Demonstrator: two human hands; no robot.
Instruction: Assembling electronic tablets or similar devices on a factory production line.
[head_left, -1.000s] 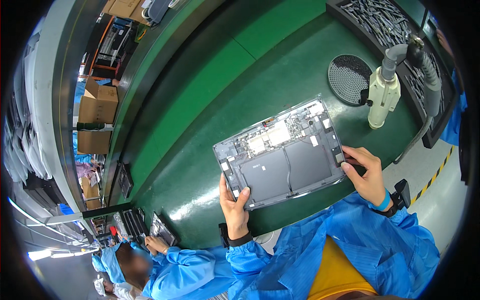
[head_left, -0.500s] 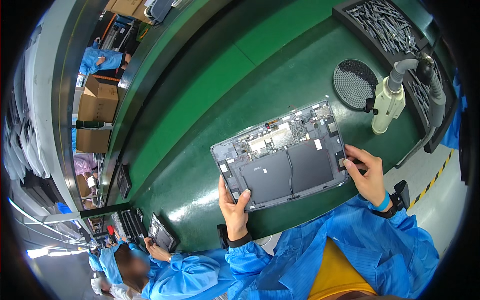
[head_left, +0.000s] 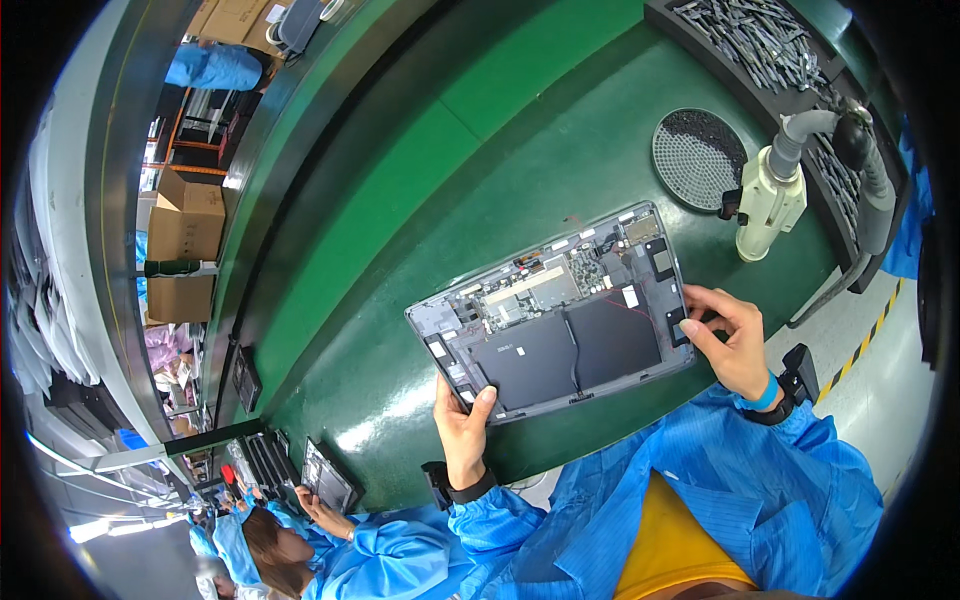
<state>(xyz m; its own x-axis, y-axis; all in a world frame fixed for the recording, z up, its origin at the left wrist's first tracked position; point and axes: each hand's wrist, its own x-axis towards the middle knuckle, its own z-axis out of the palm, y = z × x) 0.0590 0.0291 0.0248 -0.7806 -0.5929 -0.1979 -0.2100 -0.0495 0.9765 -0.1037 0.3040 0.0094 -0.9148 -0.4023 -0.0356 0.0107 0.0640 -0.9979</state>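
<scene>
Between my two hands is an opened tablet [head_left: 550, 352], its inner side facing up. A black battery pack fills its near part, and a circuit board runs along the far part. My left hand [head_left: 463, 425] grips the near left corner, thumb on top and fingers around the edge. At the right edge my right hand [head_left: 730, 338] pinches the frame between thumb and fingers. The tablet is tilted slightly over the green bench [head_left: 400, 350]; whether its underside touches the bench is hidden.
A round tray of small black parts [head_left: 690, 185] lies beyond the tablet, beside a pale nozzle on a grey jointed hose [head_left: 772, 205]. A black bin of dark strips [head_left: 750, 45] stands far right. At left, a co-worker's hand [head_left: 325, 513] holds another opened device [head_left: 330, 478].
The tablet has shifted slightly left, with both hands still gripping it. My view has turned a little. The co-worker at left has moved their head.
</scene>
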